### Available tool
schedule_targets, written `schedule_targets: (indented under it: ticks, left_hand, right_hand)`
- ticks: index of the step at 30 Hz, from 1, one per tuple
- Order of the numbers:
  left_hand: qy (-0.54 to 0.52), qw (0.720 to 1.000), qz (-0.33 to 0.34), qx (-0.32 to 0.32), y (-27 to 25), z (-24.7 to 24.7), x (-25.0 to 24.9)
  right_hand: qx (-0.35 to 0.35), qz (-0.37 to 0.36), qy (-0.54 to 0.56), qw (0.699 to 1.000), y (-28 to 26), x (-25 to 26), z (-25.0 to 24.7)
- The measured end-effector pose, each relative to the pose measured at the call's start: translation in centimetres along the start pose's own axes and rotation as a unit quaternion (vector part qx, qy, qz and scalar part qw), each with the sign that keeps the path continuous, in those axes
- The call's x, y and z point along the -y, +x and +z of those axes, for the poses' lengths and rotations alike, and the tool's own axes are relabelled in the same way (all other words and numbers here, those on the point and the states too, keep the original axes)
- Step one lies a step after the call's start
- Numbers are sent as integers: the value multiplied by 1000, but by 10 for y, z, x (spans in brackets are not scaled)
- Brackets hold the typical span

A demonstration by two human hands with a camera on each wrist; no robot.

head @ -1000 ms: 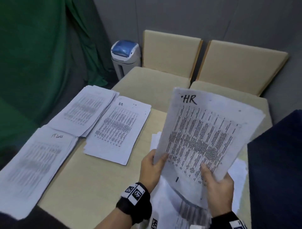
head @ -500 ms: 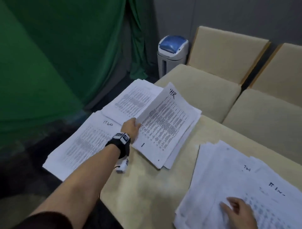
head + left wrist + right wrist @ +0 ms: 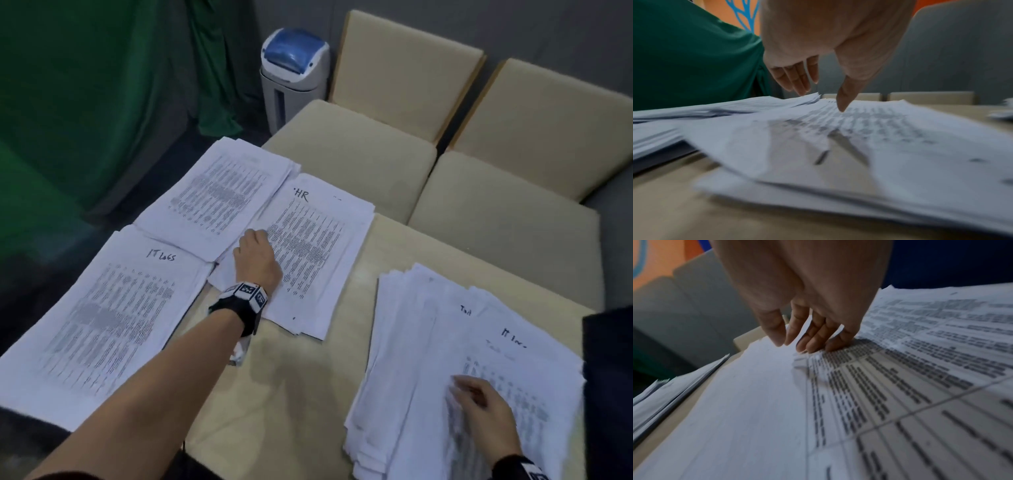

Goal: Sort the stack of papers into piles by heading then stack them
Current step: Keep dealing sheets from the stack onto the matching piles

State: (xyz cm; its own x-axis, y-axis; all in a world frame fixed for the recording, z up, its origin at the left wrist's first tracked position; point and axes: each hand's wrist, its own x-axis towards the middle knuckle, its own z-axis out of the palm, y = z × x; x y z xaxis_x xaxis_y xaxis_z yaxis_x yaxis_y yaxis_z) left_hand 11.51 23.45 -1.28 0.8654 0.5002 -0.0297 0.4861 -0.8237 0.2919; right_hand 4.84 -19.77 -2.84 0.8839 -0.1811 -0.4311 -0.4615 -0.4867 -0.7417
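- Left hand (image 3: pixel 257 257), centre of head view, over the HR pile (image 3: pixel 308 253); fingers (image 3: pixel 797 78) straight and loose, thumb tip touching the top sheet, gripping nothing.
- Right hand (image 3: pixel 483 407), lower right, fingers spread, tips pressing on the unsorted stack (image 3: pixel 411 359); top sheet headed "IT", rest of the heading blurred.
- IT Logs pile (image 3: pixel 113 308) at left edge; another pile (image 3: pixel 219 192), heading unreadable, above it, touching the HR pile's left edge.
- All piles lie flat on the tan table (image 3: pixel 301 394).
- Two beige chairs (image 3: pixel 394 102) upper right; white bin with a blue lid (image 3: pixel 294 72) top centre.
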Motion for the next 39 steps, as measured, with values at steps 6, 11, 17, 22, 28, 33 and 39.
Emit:
schedule_targets:
  ticks: [6,11,17,22,28,33,39]
  left_hand:
    - [-222,963,114,103,-61,15,-87]
    - [-257,927,145,232,-141,42,-165]
    - [-133,945,81,286,-204,75,-215]
    - [-102,968,26,226,-223,87,-226]
    - [-160,967,-17,198,-228,85,-215]
    - [-218,961,-59,161,-218,75,-191]
    - [-217,967,-10,132,-200,76,-171]
  right_hand:
    - [-199,78,-69,975,5,-20,-55]
    - [-173,200,-114,958,16,-44,-86]
    - [-142,191,-94,967,18,-51,-95]
    - [-160,180,-92,966,21,-55,-103]
    - [-246,41,6,968,10,-61,-108]
    - [-178,-66,80,978,-3,-58,-87]
    - [-205,-72,81,973,-19,-58,-104]
